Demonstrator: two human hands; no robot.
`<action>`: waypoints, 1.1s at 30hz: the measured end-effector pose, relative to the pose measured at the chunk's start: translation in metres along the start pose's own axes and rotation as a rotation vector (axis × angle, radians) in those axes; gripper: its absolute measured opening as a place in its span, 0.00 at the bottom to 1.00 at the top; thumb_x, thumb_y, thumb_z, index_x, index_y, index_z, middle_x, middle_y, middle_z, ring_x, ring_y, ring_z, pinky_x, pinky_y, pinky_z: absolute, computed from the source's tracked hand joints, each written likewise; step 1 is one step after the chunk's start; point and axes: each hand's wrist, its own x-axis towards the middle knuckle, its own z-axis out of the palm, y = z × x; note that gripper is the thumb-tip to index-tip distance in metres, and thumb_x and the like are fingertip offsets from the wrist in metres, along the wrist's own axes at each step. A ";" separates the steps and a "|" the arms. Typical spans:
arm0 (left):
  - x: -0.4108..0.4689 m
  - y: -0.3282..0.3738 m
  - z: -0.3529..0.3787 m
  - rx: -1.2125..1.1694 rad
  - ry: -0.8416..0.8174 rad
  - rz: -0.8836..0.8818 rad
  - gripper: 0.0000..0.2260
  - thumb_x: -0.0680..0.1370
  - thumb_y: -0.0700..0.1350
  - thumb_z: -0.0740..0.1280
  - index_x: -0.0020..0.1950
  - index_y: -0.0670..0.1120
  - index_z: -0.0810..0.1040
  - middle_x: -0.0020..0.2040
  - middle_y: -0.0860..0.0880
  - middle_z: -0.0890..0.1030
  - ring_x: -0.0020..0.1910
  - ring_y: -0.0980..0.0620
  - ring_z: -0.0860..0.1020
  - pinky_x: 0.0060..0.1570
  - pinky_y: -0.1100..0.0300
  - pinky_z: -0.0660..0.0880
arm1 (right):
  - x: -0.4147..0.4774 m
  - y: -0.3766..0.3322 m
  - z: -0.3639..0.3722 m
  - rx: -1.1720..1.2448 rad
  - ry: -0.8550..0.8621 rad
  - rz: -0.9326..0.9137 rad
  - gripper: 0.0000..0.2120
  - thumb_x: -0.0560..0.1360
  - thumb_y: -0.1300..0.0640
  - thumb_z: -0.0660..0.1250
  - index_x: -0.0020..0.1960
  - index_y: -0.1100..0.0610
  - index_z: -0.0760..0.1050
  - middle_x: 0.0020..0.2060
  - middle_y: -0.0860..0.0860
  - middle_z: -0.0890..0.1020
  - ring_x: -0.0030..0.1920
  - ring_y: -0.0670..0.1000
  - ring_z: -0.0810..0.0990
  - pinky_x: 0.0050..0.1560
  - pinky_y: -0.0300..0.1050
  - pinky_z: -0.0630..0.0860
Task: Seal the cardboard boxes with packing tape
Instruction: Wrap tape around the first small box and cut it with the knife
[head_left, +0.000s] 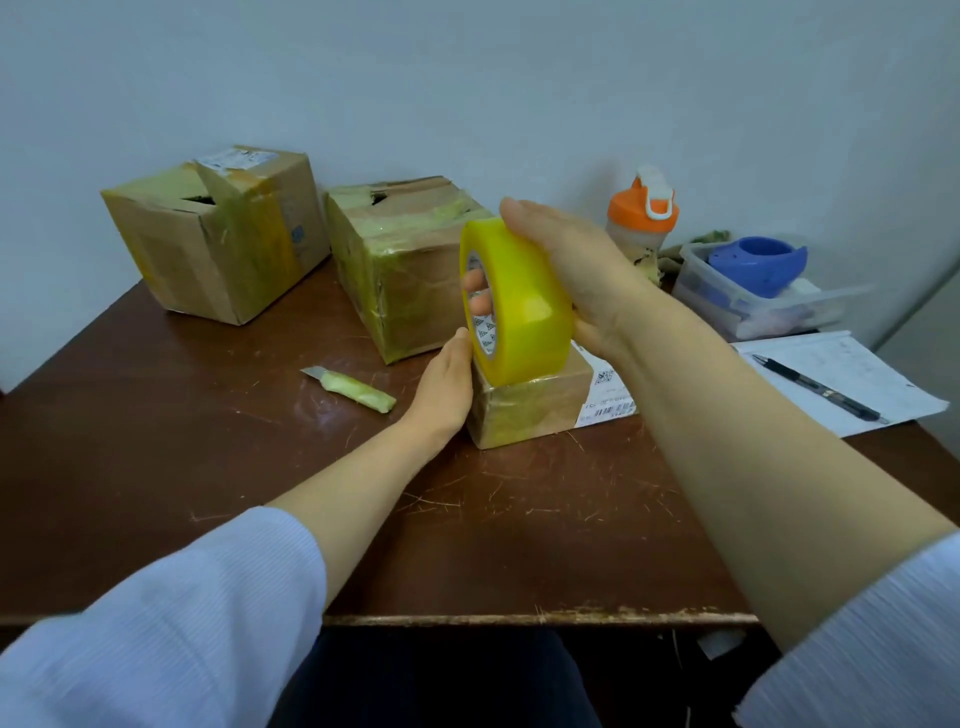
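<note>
Trouble could begin at the left of the table (156, 441), where the left box (218, 234) and the middle box (400, 270) both show dark gaps in their tops. They look not yet sealed, and tape laid over loose flaps would likely wrinkle. Nearer, the utility knife (348, 388) lies with its blade bared, just beside the left forearm, so a careless sweep could catch it.

The left hand (447, 384) rests against the left side of the small box (530, 410), thumb up by the roll's rim. Its fingers are hidden, so whether they curl round anything cannot be told. If that brace slackens, the light box may slide or tip when tape is pulled.

The tape roll (514, 301) stands on edge on top of the small box. Its open core faces left, so its axis runs roughly left to right and it would roll toward or away from the person. No free end is visible; a lost end would stall the job.

The right hand (571, 275) is clamped round the roll, palm on the outer band and fingertips showing inside the core. The small box seems to run lengthwise left to right, its label at the right end.

Behind that arm stands an orange-lidded bottle (642, 218), which an elbow swing could knock over. A pen (818, 388) lies on paper (841, 379) farther right.
</note>
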 end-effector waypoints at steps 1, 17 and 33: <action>0.001 0.001 0.001 0.017 0.012 0.007 0.22 0.84 0.51 0.45 0.62 0.45 0.75 0.60 0.50 0.76 0.60 0.55 0.71 0.59 0.60 0.64 | 0.002 0.000 0.001 -0.015 0.022 -0.006 0.17 0.80 0.52 0.60 0.64 0.61 0.66 0.33 0.61 0.82 0.30 0.58 0.81 0.41 0.56 0.79; 0.005 -0.001 0.001 0.240 0.035 0.157 0.13 0.84 0.40 0.49 0.42 0.40 0.66 0.40 0.42 0.69 0.42 0.49 0.68 0.47 0.50 0.66 | -0.079 0.031 -0.010 0.096 0.101 0.113 0.16 0.78 0.54 0.64 0.65 0.54 0.70 0.28 0.60 0.81 0.25 0.57 0.80 0.29 0.51 0.80; 0.029 0.052 0.010 0.725 -0.076 0.190 0.16 0.81 0.50 0.48 0.52 0.49 0.74 0.60 0.48 0.77 0.64 0.46 0.70 0.65 0.48 0.59 | -0.079 0.082 -0.021 0.087 0.125 0.125 0.16 0.78 0.55 0.64 0.65 0.50 0.71 0.27 0.61 0.79 0.24 0.58 0.78 0.29 0.47 0.78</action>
